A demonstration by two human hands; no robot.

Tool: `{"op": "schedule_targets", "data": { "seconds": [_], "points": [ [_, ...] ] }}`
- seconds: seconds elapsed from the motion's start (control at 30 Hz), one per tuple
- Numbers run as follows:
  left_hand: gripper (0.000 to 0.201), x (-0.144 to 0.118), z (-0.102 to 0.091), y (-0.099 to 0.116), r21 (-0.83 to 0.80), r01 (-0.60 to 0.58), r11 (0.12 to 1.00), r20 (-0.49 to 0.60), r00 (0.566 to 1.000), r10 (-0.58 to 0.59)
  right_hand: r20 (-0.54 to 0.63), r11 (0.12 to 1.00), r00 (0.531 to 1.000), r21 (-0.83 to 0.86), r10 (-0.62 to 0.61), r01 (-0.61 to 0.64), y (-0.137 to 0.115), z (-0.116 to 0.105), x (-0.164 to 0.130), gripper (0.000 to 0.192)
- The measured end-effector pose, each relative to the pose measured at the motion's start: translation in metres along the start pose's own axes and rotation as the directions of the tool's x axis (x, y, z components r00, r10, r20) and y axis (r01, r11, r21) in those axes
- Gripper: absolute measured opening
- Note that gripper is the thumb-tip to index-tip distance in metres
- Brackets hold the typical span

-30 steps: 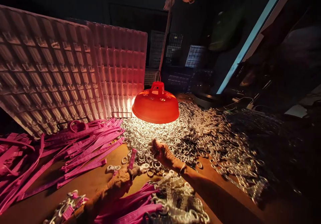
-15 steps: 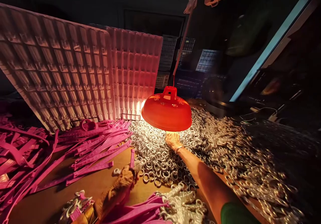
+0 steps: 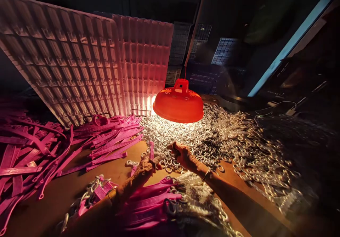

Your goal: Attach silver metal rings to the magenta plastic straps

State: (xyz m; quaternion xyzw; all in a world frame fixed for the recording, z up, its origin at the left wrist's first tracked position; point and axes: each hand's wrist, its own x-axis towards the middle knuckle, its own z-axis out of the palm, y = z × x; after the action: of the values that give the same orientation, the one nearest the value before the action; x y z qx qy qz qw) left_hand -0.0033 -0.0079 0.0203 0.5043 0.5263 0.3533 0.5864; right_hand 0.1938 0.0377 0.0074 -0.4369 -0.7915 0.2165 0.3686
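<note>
Scene was v. dim w/ one low orange lamp [image 3: 178,103] as sole light, glaring bright on rings [image 3: 186,137] beneath, warm glow on trays [image 3: 79,67], edges & bkgd sunk in black, wide-angle bending at borders, foreground soft.

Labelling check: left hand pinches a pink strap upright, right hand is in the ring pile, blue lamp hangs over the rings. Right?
One slip: the lamp is orange-red, not blue, as the head view shows. The rest holds: the left hand pinches a pink strap upright and the right hand is at the ring pile, under the lamp.
</note>
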Motion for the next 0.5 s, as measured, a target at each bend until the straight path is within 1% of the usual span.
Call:
{"op": "schedule_targets", "data": {
  "seconds": [0.07,0.13,0.2,0.27,0.33,0.4,0.47,0.5],
  "points": [
    [0.036,-0.001,0.000,-0.006,-0.011,-0.028,1.000,-0.017,0.999,0.028,0.047,1.000,0.999,0.015,-0.014,0.013,-0.013,0.005,-0.003,0.025],
    [0.035,0.001,0.001,-0.011,-0.030,-0.042,0.999,-0.033,0.999,0.041,0.080,1.000,0.997,-0.006,-0.008,0.009,-0.025,0.009,-0.003,0.025],
    [0.033,0.004,0.001,-0.016,-0.038,-0.043,0.998,-0.043,0.998,0.041,0.110,1.000,0.994,-0.019,-0.011,0.013,-0.036,0.012,0.000,0.028],
    [0.032,0.007,0.000,-0.021,-0.032,-0.043,0.999,-0.042,0.998,0.042,0.123,0.999,0.991,-0.008,-0.045,0.046,-0.042,0.016,0.002,0.033],
    [0.031,0.007,-0.001,-0.025,-0.054,-0.058,0.997,-0.028,0.998,0.057,0.109,0.996,0.990,0.005,-0.086,0.086,-0.045,0.020,0.003,0.036],
    [0.032,0.006,-0.002,-0.027,-0.115,-0.073,0.991,-0.008,0.997,0.072,0.089,0.993,0.989,0.017,-0.119,0.118,-0.045,0.025,0.004,0.035],
    [0.035,0.007,-0.004,-0.028,-0.187,-0.093,0.978,0.014,0.995,0.097,0.067,0.992,0.990,0.049,-0.120,0.117,-0.042,0.029,0.005,0.030],
    [0.037,0.007,-0.005,-0.029,-0.206,-0.093,0.974,0.020,0.995,0.099,0.043,0.992,0.994,0.082,-0.101,0.097,-0.041,0.030,0.005,0.028]
  ]
}}
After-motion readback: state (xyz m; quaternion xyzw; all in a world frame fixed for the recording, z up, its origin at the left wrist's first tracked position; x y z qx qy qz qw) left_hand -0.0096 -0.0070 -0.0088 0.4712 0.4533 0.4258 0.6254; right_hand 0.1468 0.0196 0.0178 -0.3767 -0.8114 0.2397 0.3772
